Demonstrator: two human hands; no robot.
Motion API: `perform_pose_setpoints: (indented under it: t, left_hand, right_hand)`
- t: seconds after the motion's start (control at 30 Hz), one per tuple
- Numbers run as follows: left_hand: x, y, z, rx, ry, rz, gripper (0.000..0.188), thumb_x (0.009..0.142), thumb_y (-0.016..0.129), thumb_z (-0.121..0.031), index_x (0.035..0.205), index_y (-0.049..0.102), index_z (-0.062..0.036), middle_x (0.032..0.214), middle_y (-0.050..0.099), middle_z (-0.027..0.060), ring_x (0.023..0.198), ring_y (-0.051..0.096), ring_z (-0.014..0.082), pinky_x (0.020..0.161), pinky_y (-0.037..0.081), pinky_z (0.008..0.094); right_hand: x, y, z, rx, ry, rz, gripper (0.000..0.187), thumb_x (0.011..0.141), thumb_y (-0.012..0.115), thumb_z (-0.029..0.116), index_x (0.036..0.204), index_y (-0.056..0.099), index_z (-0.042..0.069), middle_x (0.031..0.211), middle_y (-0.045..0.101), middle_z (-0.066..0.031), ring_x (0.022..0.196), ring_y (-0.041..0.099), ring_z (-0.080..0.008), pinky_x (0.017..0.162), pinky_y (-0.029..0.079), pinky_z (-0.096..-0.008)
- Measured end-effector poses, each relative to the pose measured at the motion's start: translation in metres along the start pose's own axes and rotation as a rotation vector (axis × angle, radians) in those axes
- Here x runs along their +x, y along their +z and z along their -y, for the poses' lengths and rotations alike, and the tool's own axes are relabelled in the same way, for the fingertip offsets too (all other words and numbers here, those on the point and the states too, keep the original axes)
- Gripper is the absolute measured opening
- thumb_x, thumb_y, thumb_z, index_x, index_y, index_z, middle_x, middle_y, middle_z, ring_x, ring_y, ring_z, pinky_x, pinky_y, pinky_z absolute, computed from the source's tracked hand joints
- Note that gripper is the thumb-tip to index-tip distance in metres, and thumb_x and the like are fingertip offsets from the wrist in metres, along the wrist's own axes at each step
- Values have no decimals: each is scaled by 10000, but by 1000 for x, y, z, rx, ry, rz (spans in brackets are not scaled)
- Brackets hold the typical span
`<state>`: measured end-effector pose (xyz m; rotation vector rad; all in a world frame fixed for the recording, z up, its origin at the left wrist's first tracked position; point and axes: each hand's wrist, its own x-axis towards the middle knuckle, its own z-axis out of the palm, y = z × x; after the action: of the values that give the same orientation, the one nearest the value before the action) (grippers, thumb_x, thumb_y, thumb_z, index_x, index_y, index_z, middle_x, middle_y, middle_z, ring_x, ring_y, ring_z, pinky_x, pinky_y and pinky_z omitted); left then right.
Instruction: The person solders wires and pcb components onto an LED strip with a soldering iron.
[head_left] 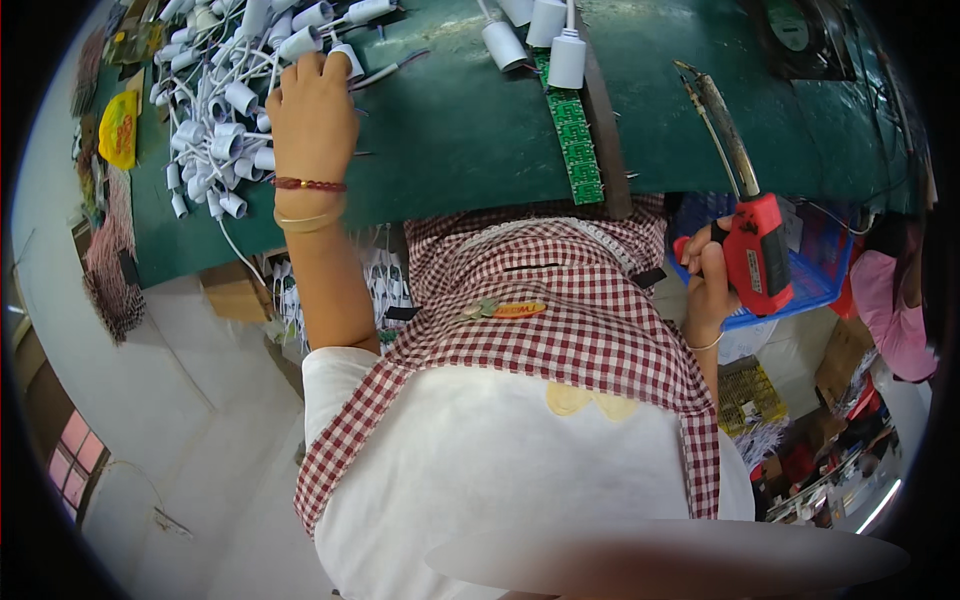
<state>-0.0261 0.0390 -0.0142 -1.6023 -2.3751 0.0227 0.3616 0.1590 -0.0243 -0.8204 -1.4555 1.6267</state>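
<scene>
My left hand (315,115) reaches over the near side of a heap of white lamp sockets (228,140) with white cables. Its fingers curl down around a white lamp socket (346,58) at the heap's right edge; the fingertips are partly hidden. My right hand (708,275) is wrapped round the grip of a red and black soldering gun (757,255), its long metal tip and thin feed tube pointing up over the bench. Between the hands lies a strip of green circuit boards (574,140), with several white sockets (567,60) standing at its far end.
A dark metal bar (603,130) runs along the board strip on the green bench (450,130). At the left edge are a yellow packet (118,130) and bundles of thin wires (115,270). A blue crate (815,270) sits below the bench at right, near another person's pink sleeve (890,310).
</scene>
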Motion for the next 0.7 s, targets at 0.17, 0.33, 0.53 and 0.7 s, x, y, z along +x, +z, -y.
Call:
perform_pose_setpoints:
  t: [0.17, 0.33, 0.53, 0.7]
  left_hand:
    - [-7, 16, 11, -79, -17, 32, 331, 772, 681, -129, 1080, 565, -174, 895, 578, -20, 946, 552, 211, 841, 359, 440]
    - [-3, 25, 0, -602, 88, -5, 330, 822, 618, -101, 1141, 540, -134, 891, 582, 77, 915, 552, 277, 797, 432, 377]
    - [23, 19, 4, -209, 106, -116, 371, 744, 666, -46, 1082, 633, -194, 1050, 560, 36, 987, 530, 237, 818, 434, 380]
    - [35, 10, -26, -638, 180, -163, 230, 885, 594, -158, 1111, 579, -115, 1028, 611, 72, 947, 586, 267, 799, 454, 357]
  right_hand:
    - [12, 5, 1, -42, -16, 45, 272, 890, 515, 17, 1149, 451, -39, 735, 537, -107, 561, 425, -96, 547, 417, -243]
    - [10, 4, 3, -44, -31, 52, 277, 885, 512, 3, 1152, 451, -39, 733, 536, -109, 561, 428, -97, 546, 418, -243]
    - [3, 5, 3, -15, -11, 31, 277, 889, 507, 4, 1156, 449, -39, 743, 538, -113, 560, 424, -95, 551, 421, -247]
    - [4, 9, 7, 0, -34, 34, 275, 890, 509, 7, 1155, 448, -37, 749, 539, -114, 563, 423, -94, 555, 423, -247]
